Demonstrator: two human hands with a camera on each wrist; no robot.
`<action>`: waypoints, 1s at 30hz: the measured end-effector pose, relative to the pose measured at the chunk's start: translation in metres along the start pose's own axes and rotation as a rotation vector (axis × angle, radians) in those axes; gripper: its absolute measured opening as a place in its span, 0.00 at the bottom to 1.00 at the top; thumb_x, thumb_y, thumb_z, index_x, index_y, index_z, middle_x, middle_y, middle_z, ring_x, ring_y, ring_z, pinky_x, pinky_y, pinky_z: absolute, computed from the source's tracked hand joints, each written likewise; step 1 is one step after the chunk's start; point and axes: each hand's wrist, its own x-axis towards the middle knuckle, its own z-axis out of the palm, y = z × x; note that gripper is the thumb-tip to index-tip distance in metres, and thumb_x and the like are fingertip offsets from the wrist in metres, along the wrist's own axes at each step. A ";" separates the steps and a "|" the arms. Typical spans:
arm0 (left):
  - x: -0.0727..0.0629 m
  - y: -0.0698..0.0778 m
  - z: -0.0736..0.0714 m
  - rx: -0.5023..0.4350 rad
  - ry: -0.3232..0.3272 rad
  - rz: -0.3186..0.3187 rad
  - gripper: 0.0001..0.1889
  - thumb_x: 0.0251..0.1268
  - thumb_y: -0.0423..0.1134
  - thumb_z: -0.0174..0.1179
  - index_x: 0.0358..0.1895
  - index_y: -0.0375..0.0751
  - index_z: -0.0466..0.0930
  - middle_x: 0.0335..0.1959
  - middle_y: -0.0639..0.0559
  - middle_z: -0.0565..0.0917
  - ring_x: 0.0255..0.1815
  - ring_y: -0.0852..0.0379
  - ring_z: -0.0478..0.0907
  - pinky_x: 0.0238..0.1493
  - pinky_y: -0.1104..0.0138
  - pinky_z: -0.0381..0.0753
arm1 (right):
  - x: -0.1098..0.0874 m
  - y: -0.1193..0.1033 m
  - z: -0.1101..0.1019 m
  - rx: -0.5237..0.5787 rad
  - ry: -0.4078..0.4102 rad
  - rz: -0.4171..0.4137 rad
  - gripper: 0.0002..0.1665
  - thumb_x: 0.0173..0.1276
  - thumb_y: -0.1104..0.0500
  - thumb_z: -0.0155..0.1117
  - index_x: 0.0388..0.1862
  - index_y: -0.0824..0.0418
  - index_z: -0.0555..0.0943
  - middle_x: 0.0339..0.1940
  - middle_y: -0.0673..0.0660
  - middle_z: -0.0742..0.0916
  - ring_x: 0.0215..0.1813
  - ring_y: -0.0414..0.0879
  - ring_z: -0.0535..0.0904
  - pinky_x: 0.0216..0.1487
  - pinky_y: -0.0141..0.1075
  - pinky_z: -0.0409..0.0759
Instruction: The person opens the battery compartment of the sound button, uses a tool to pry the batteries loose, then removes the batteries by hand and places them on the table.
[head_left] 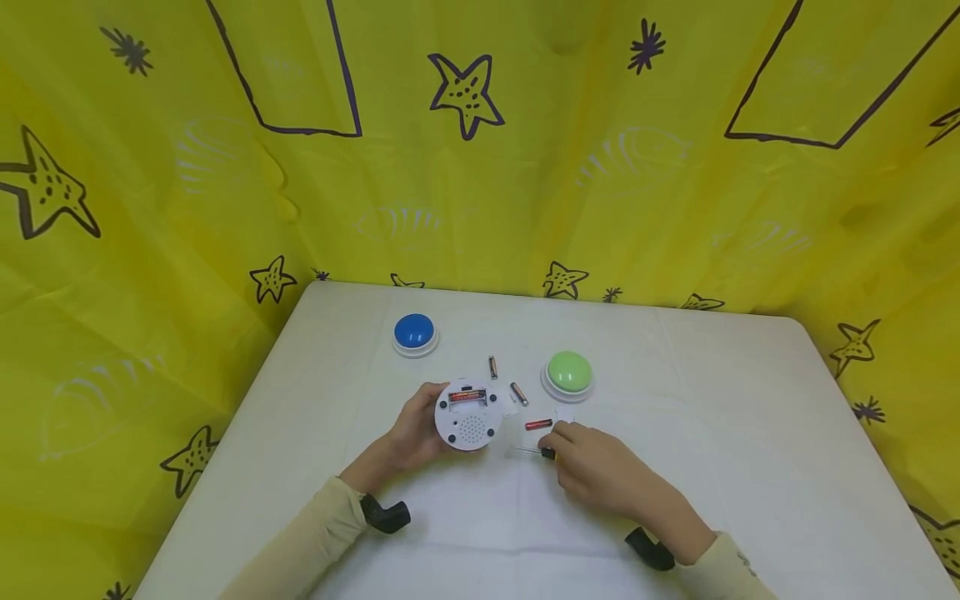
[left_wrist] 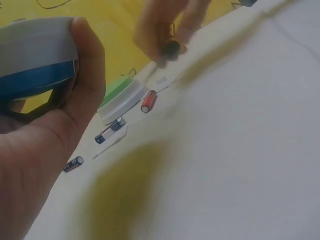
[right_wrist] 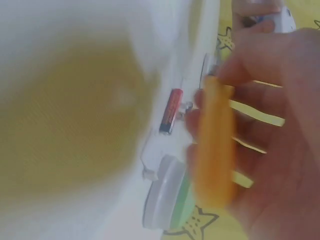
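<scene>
My left hand [head_left: 418, 427] grips a round push-button light or buzzer [head_left: 471, 435], its white underside with speaker holes turned up and its blue dome showing below in the left wrist view. Its battery compartment lies uncovered, with red battery [head_left: 467, 396] inside; I cannot tell how many. To the right, my right hand [head_left: 600, 467] holds a screwdriver [right_wrist: 215, 145] with an orange handle, its thin shaft pointing toward the button but apart from it. Loose on the table between them are a red battery [head_left: 538, 424] and two dark batteries, one nearer [head_left: 519, 393], one farther.
A green-domed button [head_left: 570, 372] stands behind the right hand, and a blue-domed button [head_left: 414, 332] farther back on the left. Small white covers [head_left: 565, 414] lie near the batteries. The white table [head_left: 697, 375] meets a yellow patterned curtain [head_left: 465, 208].
</scene>
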 end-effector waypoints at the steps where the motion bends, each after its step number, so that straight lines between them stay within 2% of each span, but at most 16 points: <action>1: 0.000 0.000 -0.001 0.005 0.003 -0.005 0.39 0.79 0.62 0.24 0.84 0.45 0.45 0.78 0.33 0.62 0.66 0.47 0.75 0.65 0.45 0.79 | 0.001 0.000 -0.002 -0.010 0.028 -0.004 0.17 0.65 0.64 0.67 0.53 0.55 0.85 0.41 0.47 0.83 0.38 0.39 0.76 0.41 0.34 0.82; 7: 0.004 -0.002 0.002 0.008 0.049 -0.025 0.38 0.80 0.60 0.26 0.85 0.44 0.46 0.81 0.32 0.58 0.67 0.45 0.74 0.63 0.47 0.81 | 0.005 0.004 -0.011 -0.086 0.209 -0.023 0.18 0.63 0.65 0.69 0.52 0.54 0.87 0.37 0.46 0.81 0.32 0.38 0.69 0.37 0.32 0.77; 11: 0.006 -0.002 0.011 -0.006 0.092 -0.036 0.37 0.81 0.59 0.28 0.84 0.43 0.49 0.80 0.32 0.61 0.64 0.46 0.75 0.59 0.51 0.83 | 0.007 0.006 -0.014 -0.115 0.328 -0.036 0.17 0.62 0.65 0.69 0.50 0.55 0.87 0.38 0.48 0.82 0.33 0.39 0.70 0.37 0.34 0.76; 15: 0.007 -0.002 0.020 -0.010 0.114 -0.044 0.35 0.82 0.58 0.30 0.83 0.43 0.53 0.77 0.33 0.66 0.61 0.48 0.78 0.55 0.54 0.85 | 0.009 0.008 -0.015 -0.118 0.410 -0.059 0.17 0.63 0.64 0.65 0.51 0.55 0.87 0.42 0.50 0.85 0.34 0.41 0.72 0.37 0.35 0.76; 19: 0.006 -0.001 0.026 0.005 0.127 -0.058 0.34 0.82 0.59 0.32 0.82 0.46 0.56 0.77 0.34 0.67 0.60 0.46 0.78 0.55 0.53 0.85 | 0.011 0.007 -0.017 -0.109 0.437 -0.074 0.18 0.64 0.63 0.62 0.52 0.56 0.87 0.45 0.51 0.86 0.35 0.43 0.74 0.37 0.36 0.77; 22: 0.006 -0.001 0.028 0.022 0.129 -0.060 0.34 0.82 0.59 0.32 0.82 0.46 0.55 0.76 0.34 0.67 0.60 0.46 0.78 0.56 0.51 0.85 | 0.014 0.006 -0.019 -0.117 0.444 -0.083 0.18 0.62 0.64 0.64 0.52 0.57 0.87 0.43 0.52 0.86 0.35 0.43 0.75 0.36 0.36 0.77; 27: 0.005 0.000 0.031 0.036 0.120 -0.072 0.33 0.82 0.59 0.31 0.82 0.47 0.55 0.75 0.34 0.68 0.59 0.46 0.79 0.58 0.49 0.85 | 0.018 0.003 -0.021 -0.173 0.419 -0.093 0.20 0.60 0.63 0.67 0.52 0.55 0.87 0.41 0.51 0.84 0.35 0.44 0.75 0.34 0.35 0.74; 30: 0.005 0.000 0.032 0.037 0.119 -0.073 0.34 0.82 0.59 0.31 0.82 0.47 0.55 0.75 0.33 0.68 0.59 0.45 0.79 0.59 0.48 0.84 | 0.019 0.003 -0.022 -0.201 0.401 -0.096 0.21 0.60 0.63 0.68 0.54 0.55 0.87 0.42 0.52 0.84 0.37 0.45 0.76 0.36 0.36 0.75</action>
